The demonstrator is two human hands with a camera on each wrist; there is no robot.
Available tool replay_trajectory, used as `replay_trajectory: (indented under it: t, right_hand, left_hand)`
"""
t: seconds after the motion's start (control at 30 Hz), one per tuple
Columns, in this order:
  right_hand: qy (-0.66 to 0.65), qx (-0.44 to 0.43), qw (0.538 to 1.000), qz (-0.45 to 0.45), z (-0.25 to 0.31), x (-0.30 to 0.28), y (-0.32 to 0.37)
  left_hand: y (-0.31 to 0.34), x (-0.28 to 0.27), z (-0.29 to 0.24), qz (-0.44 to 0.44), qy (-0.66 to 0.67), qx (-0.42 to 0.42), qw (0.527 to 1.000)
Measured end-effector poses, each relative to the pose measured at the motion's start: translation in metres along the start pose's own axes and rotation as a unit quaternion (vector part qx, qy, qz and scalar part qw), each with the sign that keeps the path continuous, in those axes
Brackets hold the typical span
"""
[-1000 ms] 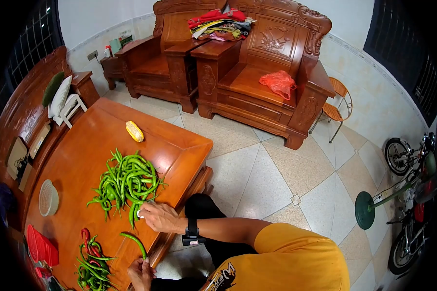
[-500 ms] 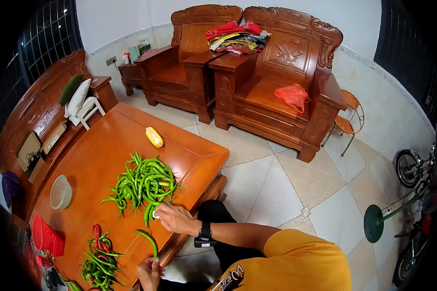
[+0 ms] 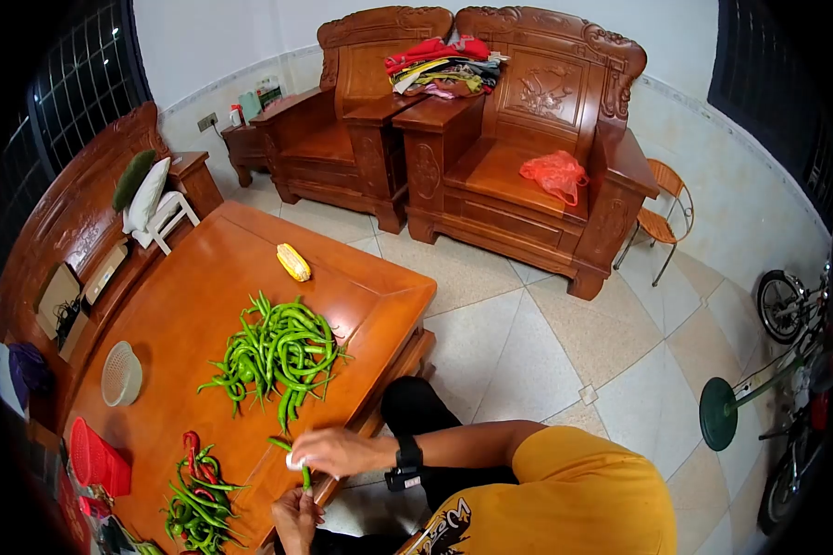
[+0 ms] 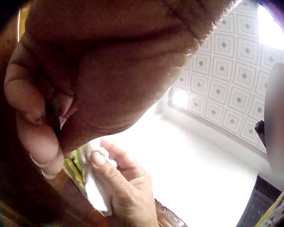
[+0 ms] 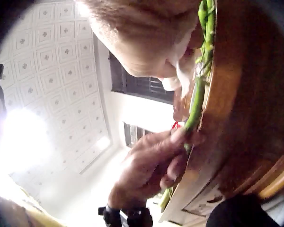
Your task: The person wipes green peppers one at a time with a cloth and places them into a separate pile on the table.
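Note:
In the head view my left hand (image 3: pixel 296 518) pinches one end of a long green chili pepper (image 3: pixel 306 477) at the table's near edge. Over the pepper's middle is my right hand (image 3: pixel 342 451), holding a small white cloth or tissue (image 3: pixel 294 461) against it. The left wrist view shows the white piece (image 4: pixel 95 184) gripped between right thumb and fingers. Seen from the right wrist, the pepper (image 5: pixel 195 106) slants up from the left fingers. A large heap of green chilies (image 3: pixel 278 347) lies beyond the hands; a smaller pile of green and red chilies (image 3: pixel 197 504) lies to the left.
On the wooden table (image 3: pixel 204 296) are a corn cob (image 3: pixel 293 263), a pale woven basket (image 3: pixel 121 375) and a red plastic basket (image 3: pixel 100 458). Carved wooden armchairs (image 3: pixel 528 185) stand behind. To the right are a green fan base (image 3: pixel 718 413) and a motorcycle (image 3: pixel 787 453).
My right hand has moved from the edge of the big heap towards me, bringing the white cloth onto the chili pepper. The left hand keeps its grip. The head view has shifted slightly.

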State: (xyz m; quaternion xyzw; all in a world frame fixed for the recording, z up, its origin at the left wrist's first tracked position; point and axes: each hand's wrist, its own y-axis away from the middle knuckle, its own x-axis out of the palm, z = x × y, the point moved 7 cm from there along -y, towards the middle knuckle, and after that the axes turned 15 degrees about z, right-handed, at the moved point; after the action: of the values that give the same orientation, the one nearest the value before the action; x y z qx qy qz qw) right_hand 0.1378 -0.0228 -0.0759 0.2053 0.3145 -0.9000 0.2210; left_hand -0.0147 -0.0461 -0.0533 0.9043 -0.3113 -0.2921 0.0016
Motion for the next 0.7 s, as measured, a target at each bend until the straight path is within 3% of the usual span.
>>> replay_trajectory:
  t: [0.07, 0.2, 0.33, 0.43, 0.6, 0.7]
  right_hand:
    - [0.031, 0.009, 0.996, 0.085, 0.007, 0.029, 0.000]
    - [0.056, 0.033, 0.995, 0.077, 0.006, 0.028, -0.007]
    - [0.082, 0.114, 0.983, 0.119, -0.004, 0.021, -0.021]
    - [0.127, 0.043, 0.989, 0.061, -0.004, 0.018, -0.024]
    - [0.082, 0.022, 0.992, 0.094, 0.010, 0.033, -0.019]
    - [0.038, 0.009, 0.990, 0.134, 0.023, 0.050, -0.014]
  left_hand:
    - [0.001, 0.001, 0.000, -0.002, -0.021, 0.005, 1.000]
    - [0.010, 0.001, 0.000, 0.009, -0.023, -0.016, 1.000]
    - [0.019, 0.000, 0.002, 0.004, -0.041, -0.020, 0.999]
    - [0.027, -0.004, 0.000, -0.014, -0.053, -0.029, 0.998]
    - [0.029, -0.007, 0.010, -0.033, -0.068, -0.029, 0.997]
    - [0.019, -0.002, 0.036, -0.028, 0.033, -0.087, 0.995]
